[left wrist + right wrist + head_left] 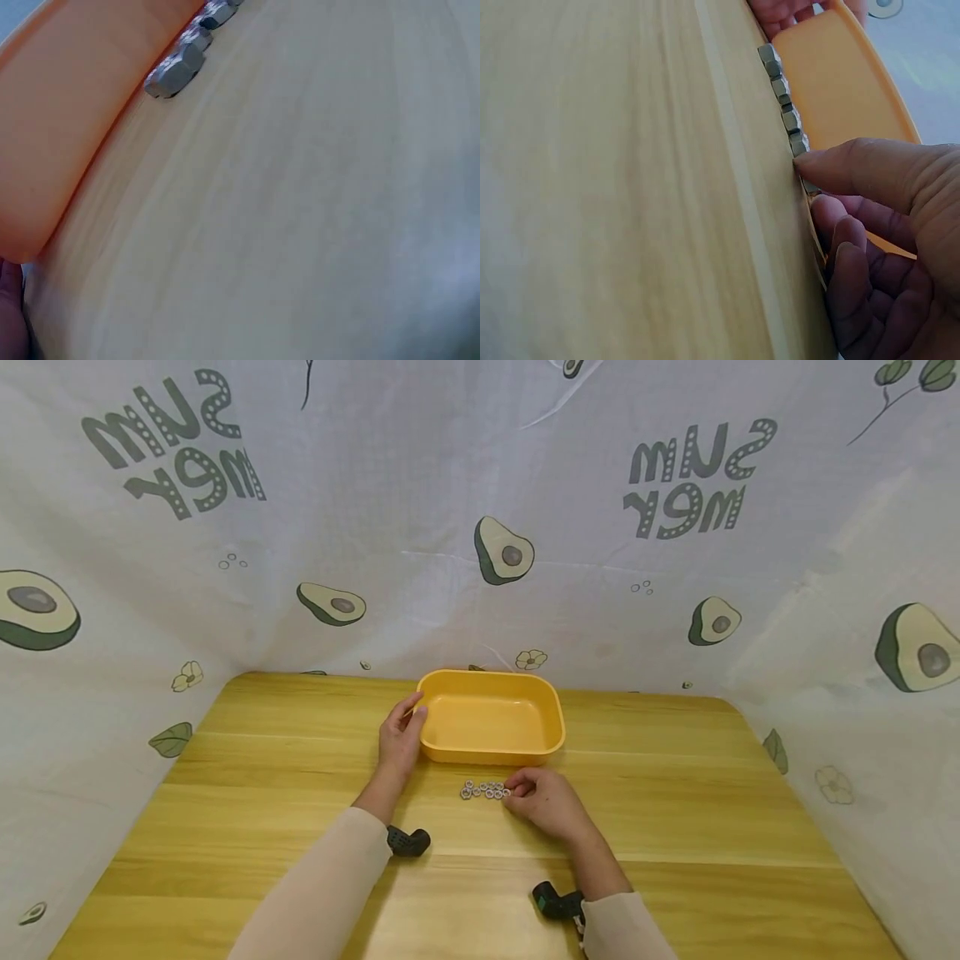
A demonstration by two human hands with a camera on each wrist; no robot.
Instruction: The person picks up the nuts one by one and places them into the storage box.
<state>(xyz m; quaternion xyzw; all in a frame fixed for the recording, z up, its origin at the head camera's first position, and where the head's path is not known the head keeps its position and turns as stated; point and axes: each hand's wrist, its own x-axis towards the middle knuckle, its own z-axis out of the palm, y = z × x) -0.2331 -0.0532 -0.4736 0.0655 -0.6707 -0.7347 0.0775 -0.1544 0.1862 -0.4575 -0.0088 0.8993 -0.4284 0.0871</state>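
A yellow plastic bin (487,757), orange-looking in the wrist views, stands on the table. My left hand (401,739) holds its left end, thumb and fingers at the rim; only a sliver of that hand shows in the left wrist view. In front of the bin lies a cluster of several small metal hex nuts (483,788), standing in a row against the bin wall as the right wrist camera sees them. At the right end of the cluster, my right hand (550,802) pinches one nut (811,186) between thumb and index finger, still at table level.
The wood-grain table (675,793) reaches out on both sides of the bin. Behind it hangs a white cloth (420,527) printed with avocados and lettering. A black wrist camera sits near each wrist, one on the left (408,842), one on the right (557,902).
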